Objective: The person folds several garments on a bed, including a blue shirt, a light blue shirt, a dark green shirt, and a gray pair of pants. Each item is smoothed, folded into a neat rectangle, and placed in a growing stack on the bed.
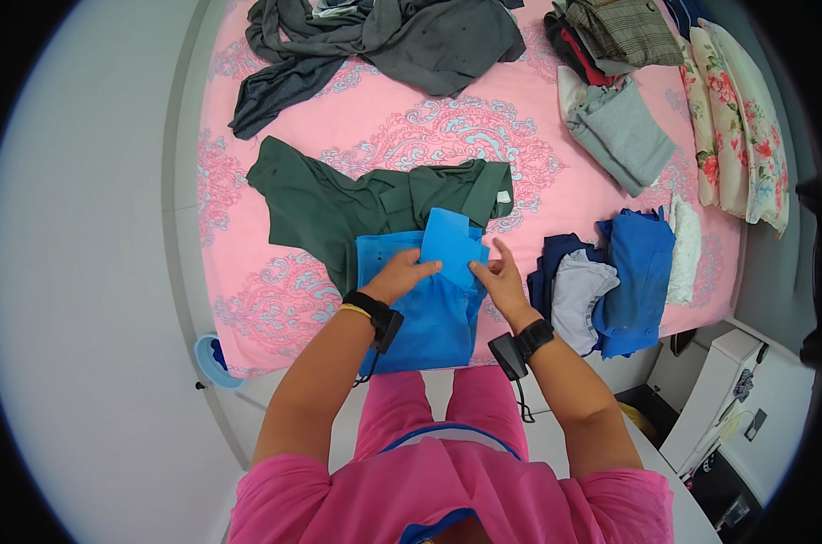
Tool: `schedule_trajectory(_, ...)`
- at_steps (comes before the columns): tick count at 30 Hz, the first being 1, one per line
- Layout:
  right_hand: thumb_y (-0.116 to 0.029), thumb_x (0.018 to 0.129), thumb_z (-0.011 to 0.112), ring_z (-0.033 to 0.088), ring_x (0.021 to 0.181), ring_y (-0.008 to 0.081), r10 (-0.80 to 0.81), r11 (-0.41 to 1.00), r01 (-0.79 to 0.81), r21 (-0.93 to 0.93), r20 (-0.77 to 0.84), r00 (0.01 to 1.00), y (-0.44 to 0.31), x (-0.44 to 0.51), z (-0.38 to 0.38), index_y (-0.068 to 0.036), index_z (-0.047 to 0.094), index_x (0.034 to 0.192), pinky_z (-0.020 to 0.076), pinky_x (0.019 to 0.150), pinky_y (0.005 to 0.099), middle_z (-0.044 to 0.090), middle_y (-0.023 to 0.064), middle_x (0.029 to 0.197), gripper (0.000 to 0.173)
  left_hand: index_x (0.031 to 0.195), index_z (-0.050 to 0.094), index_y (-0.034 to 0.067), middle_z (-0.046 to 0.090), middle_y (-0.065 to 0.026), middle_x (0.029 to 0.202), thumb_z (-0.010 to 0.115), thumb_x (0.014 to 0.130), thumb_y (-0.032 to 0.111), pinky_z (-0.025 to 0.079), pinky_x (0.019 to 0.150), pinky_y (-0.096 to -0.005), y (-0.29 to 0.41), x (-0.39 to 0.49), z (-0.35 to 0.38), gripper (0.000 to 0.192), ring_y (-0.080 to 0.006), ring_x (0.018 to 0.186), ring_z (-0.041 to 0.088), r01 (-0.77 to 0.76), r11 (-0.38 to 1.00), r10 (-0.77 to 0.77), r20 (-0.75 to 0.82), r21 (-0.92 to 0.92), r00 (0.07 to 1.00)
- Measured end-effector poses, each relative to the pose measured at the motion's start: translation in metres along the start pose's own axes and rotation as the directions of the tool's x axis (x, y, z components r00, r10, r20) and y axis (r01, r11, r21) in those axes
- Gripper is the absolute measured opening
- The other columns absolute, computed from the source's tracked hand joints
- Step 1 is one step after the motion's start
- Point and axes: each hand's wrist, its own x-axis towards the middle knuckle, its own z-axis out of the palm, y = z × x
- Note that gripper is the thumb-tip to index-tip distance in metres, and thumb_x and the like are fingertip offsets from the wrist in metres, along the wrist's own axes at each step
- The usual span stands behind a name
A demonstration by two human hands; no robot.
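A bright blue garment [424, 326] lies partly folded at the near edge of the bed, directly in front of me. My left hand [402, 273] pinches its upper part, thumb on top and the other fingers hidden beneath the cloth. On the opposite side, my right hand [502, 277] grips the cloth between thumb and fingers, with one finger pointing away. Between both hands a smooth blue flap [449, 245] stands out, angled upward. Just beyond it, a dark green garment [356, 204] is spread crumpled, partly covered by the blue one.
On the pink patterned bedsheet [275, 299], dark grey clothes [411, 47] lie heaped at the far side. Folded clothes include a blue garment [634, 272], a pale grey one [579, 296] and a grey one [618, 132]. Floral pillows [737, 129] line the right; a light-blue basin [210, 364] stands below left.
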Motion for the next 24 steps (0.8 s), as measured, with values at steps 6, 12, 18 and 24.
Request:
schedule_trajectory(6,-0.028,0.069,0.079,0.05,0.114,0.0326,-0.508,0.36,0.614,-0.702,0.404,0.76,-0.049,-0.027,0.014,-0.009,0.04,0.139,0.0327,0.101,0.0505,0.056,0.0166,0.119,0.083,0.116,0.06,0.002,0.062,-0.0031,0.11,0.066,0.088,0.022,0.045,0.089,-0.029,0.003,-0.012,0.007,0.035,-0.0114,0.1,0.055,-0.036,0.999,0.037,0.186,-0.012,0.982)
schedule_trajectory(12,-0.026,0.077,0.07,0.055,0.111,0.0353,0.16,0.716,0.259,-0.648,0.514,0.843,-0.049,-0.012,0.012,-0.003,0.053,0.127,0.0414,0.098,0.0419,0.06,0.0203,0.117,0.058,0.109,0.059,0.002,0.063,-0.0068,0.105,0.069,0.081,0.013,0.046,0.087,-0.0311,0.0,-0.046,-0.011,0.031,-0.0159,0.099,0.058,-0.25,0.882,0.179,0.207,0.399,0.962)
schedule_trajectory(18,-0.034,0.083,0.065,0.064,0.092,0.0314,0.01,0.745,0.36,-0.561,0.549,0.836,-0.022,0.054,0.02,-0.004,0.057,0.119,0.0503,0.081,0.04,0.066,0.018,0.101,0.047,0.108,0.059,0.004,0.064,-0.016,0.102,0.067,0.078,0.01,0.05,0.079,-0.0369,-0.017,-0.044,-0.055,0.032,-0.0301,0.095,0.063,0.005,0.807,0.101,-0.146,0.59,0.984)
schedule_trajectory(24,-0.014,0.085,0.068,0.052,0.065,0.0128,-0.259,0.936,0.277,-0.218,0.107,0.96,0.02,0.053,-0.008,-0.004,0.055,0.112,0.0443,0.059,0.0277,0.055,0.0034,0.072,0.033,0.093,0.055,0.003,0.056,-0.0099,0.082,0.071,0.079,0.01,0.046,0.066,-0.0358,-0.055,-0.047,-0.057,0.022,-0.0243,0.073,0.056,-0.185,0.76,0.574,-0.51,0.623,0.64)
